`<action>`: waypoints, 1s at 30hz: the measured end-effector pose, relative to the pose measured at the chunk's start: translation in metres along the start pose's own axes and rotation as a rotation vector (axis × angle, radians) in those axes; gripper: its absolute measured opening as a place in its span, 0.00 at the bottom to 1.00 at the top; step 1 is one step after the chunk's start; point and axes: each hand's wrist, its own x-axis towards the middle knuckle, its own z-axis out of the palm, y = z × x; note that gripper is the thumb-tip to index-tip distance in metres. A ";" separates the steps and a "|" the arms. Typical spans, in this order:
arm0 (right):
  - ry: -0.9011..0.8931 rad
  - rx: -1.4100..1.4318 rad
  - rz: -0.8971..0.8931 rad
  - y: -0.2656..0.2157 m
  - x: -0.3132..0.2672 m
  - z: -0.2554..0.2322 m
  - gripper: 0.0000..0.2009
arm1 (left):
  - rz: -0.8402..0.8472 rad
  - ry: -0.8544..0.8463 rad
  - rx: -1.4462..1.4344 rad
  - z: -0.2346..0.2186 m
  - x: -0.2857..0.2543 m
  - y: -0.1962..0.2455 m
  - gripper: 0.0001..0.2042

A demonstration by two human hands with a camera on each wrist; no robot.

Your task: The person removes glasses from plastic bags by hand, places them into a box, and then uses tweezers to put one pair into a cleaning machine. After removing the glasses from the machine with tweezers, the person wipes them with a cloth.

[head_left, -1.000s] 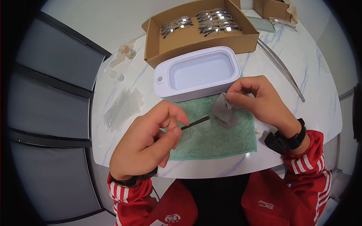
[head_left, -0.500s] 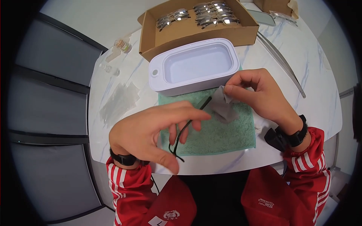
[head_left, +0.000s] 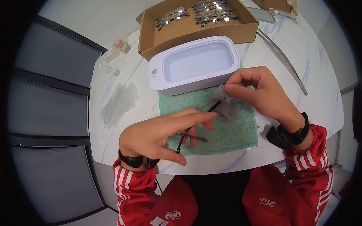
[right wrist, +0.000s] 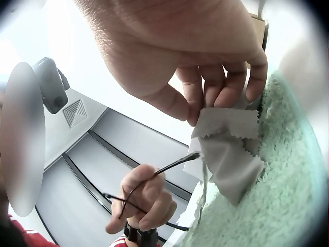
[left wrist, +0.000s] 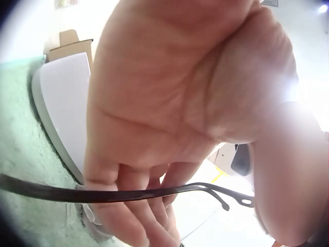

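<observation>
My left hand [head_left: 166, 132] holds a pair of eyeglasses with dark temples [head_left: 214, 106] above the front of the green towel [head_left: 241, 132]. In the left wrist view a temple [left wrist: 123, 195] runs across the inside of the fingers, the thumb standing apart from them. From the right wrist view, the two temples [right wrist: 177, 163] cross over the left hand, with a clear lens edge beyond. My right hand [head_left: 260, 90] pinches a grey cloth [head_left: 228, 110] between thumb and fingertips. The cloth has zigzag edges and hangs in folds over the towel, beside the temple tip.
A white oblong basin [head_left: 160, 81] stands at the towel's back edge. Behind it is a cardboard box [head_left: 166, 41] holding several eyeglasses. Clear plastic sleeves [head_left: 120, 103] and small bottles [head_left: 122, 46] lie left. A long metal strip [head_left: 284, 64] lies right.
My left hand has turned over from pinching the glasses with thumb and finger to stretched fingers, and the glasses have swung round with it. My right hand still pinches the cloth.
</observation>
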 end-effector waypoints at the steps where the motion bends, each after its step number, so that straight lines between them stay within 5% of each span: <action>1: 0.004 -0.012 0.005 0.000 0.000 0.000 0.08 | -0.077 0.030 -0.026 0.002 0.002 0.003 0.55; 3: 0.005 -0.020 0.011 -0.001 0.000 0.000 0.08 | -0.153 0.060 -0.052 0.004 0.004 0.004 0.56; 6: 0.001 -0.045 0.028 -0.004 -0.001 -0.001 0.07 | -0.022 0.013 -0.001 0.004 0.005 0.000 0.54; 9: 0.001 -0.066 0.012 -0.003 -0.001 0.000 0.07 | 0.065 0.080 -0.018 0.008 0.006 -0.002 0.42; 12: 0.004 -0.087 -0.012 -0.003 0.000 -0.001 0.08 | -0.037 0.154 -0.014 0.009 0.004 -0.008 0.30; 14: -0.001 -0.110 -0.012 -0.005 0.000 -0.002 0.07 | -0.120 0.356 -0.066 0.014 0.006 -0.007 0.22; 20: -0.034 -0.161 -0.027 -0.007 -0.001 0.000 0.06 | -0.307 0.581 -0.422 0.021 0.002 0.001 0.14; 30: -0.087 -0.067 -0.123 -0.002 -0.005 0.014 0.07 | -0.275 0.577 -0.268 0.024 0.005 -0.008 0.07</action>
